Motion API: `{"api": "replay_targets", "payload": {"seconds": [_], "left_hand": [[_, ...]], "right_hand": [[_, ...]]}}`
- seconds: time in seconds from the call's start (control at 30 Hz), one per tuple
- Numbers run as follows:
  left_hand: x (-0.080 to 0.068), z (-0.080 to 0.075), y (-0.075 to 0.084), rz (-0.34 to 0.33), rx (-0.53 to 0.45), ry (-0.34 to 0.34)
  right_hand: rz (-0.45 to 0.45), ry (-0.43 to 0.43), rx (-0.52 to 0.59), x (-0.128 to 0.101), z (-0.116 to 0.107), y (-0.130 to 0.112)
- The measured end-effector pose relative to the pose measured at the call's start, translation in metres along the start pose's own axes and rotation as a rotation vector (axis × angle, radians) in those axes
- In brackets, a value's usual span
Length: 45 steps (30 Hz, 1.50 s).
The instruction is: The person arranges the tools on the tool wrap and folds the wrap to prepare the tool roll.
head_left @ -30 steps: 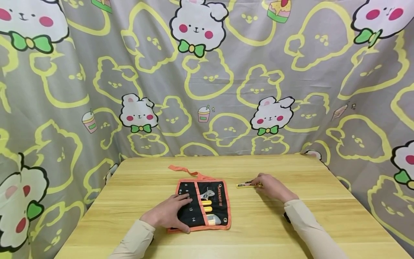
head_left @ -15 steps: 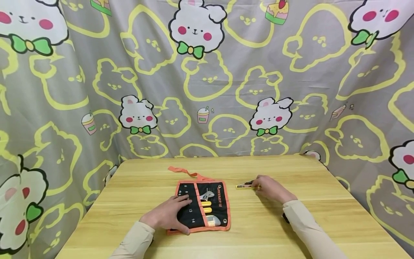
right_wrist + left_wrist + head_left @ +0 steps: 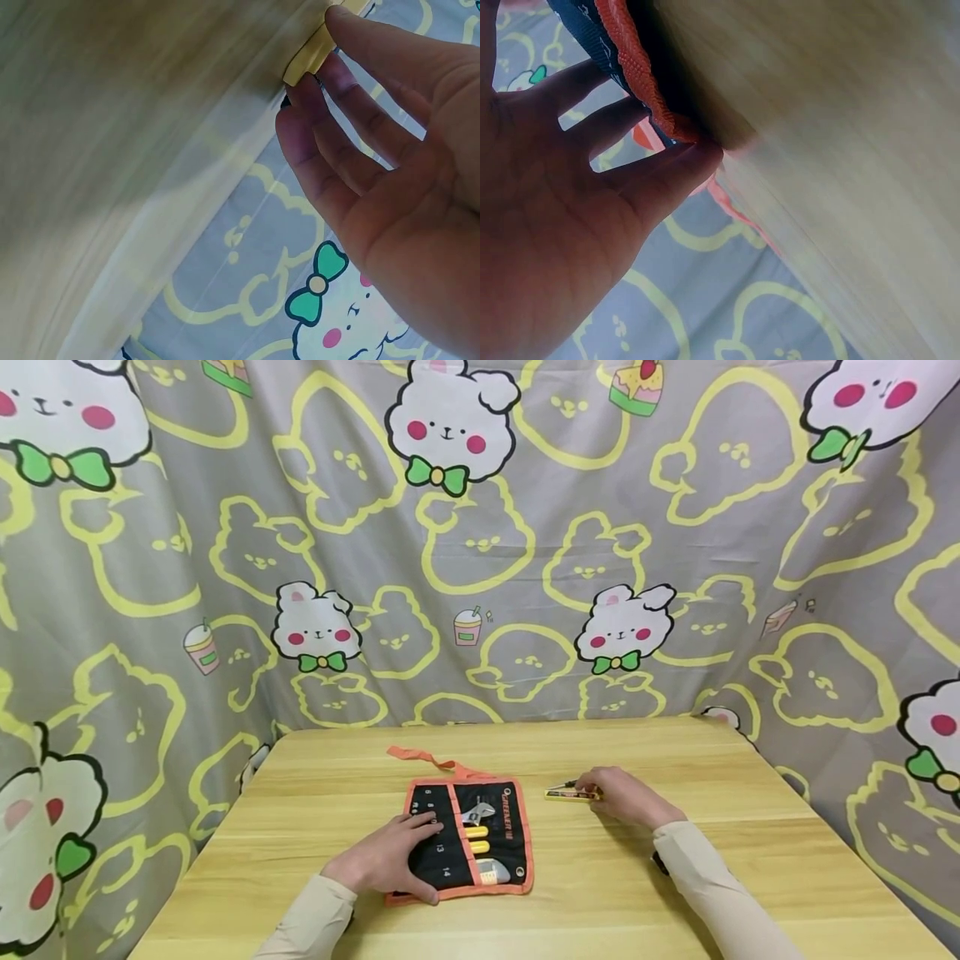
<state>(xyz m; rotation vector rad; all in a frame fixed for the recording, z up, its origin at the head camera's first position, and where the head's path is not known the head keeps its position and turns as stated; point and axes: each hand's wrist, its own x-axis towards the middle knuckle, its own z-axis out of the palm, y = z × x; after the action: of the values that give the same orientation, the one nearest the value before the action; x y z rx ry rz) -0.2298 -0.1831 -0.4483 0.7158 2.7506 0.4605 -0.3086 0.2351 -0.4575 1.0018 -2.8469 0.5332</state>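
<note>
My left hand (image 3: 390, 856) rests with spread fingers on a black tool roll (image 3: 437, 856) with orange edging. In the left wrist view, its thumb touches the orange edging (image 3: 641, 67). Out of the roll's pockets show an adjustable wrench head (image 3: 480, 812), two yellow handle ends (image 3: 477, 839) and a grey, rounded tool end (image 3: 493, 871). To the right of the roll, my right hand (image 3: 626, 797) pinches a slim yellow-and-black tool (image 3: 566, 794), which looks like a utility knife, low at the tabletop. A dark, thin piece lies along it; its kind is unclear. The right wrist view shows the tool's yellow end (image 3: 309, 60) between thumb and fingers.
An orange tie strap (image 3: 431, 758) trails from the roll's far edge onto the wooden table (image 3: 315, 793). A grey curtain (image 3: 525, 577) printed with cartoon rabbits hangs behind the table and on both sides.
The view has shifted slightly. My right hand turns the yellow-and-black tool a little, so more of its side shows. The left hand stays on the roll.
</note>
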Motion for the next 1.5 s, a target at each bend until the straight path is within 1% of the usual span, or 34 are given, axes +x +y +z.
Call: {"api": "replay_targets", "payload": {"seconds": [0.17, 0.27, 0.47, 0.53, 0.73, 0.97, 1.1, 1.2, 1.5], "left_hand": [[-0.001, 0.0, -0.001, 0.001, -0.02, -0.002], [-0.001, 0.0, -0.004, -0.008, -0.044, 0.011], [0.0, -0.002, -0.005, -0.043, -0.053, 0.05], [0.001, -0.002, -0.004, -0.046, -0.05, 0.048], [0.0, -0.003, -0.003, -0.039, -0.047, 0.027], [0.0, -0.001, -0.003, -0.044, -0.046, 0.025], [0.0, -0.001, -0.002, -0.049, -0.038, 0.026], [0.0, -0.001, 0.0, -0.05, -0.038, 0.026], [0.0, -0.002, 0.002, -0.043, -0.033, 0.027]], "right_hand": [[0.018, -0.026, 0.018, 0.0, 0.002, 0.002], [0.028, -0.039, 0.017, 0.001, 0.002, 0.001], [-0.005, -0.021, -0.004, 0.002, 0.001, 0.0], [-0.012, -0.015, -0.01, 0.002, 0.001, 0.0], [0.011, -0.005, -0.005, 0.003, 0.0, -0.003], [-0.028, 0.037, -0.04, 0.007, -0.002, -0.01], [-0.063, 0.052, -0.054, 0.012, -0.002, -0.015], [-0.073, 0.052, -0.062, 0.018, -0.003, -0.021], [-0.076, 0.04, -0.058, 0.038, -0.003, -0.035]]}}
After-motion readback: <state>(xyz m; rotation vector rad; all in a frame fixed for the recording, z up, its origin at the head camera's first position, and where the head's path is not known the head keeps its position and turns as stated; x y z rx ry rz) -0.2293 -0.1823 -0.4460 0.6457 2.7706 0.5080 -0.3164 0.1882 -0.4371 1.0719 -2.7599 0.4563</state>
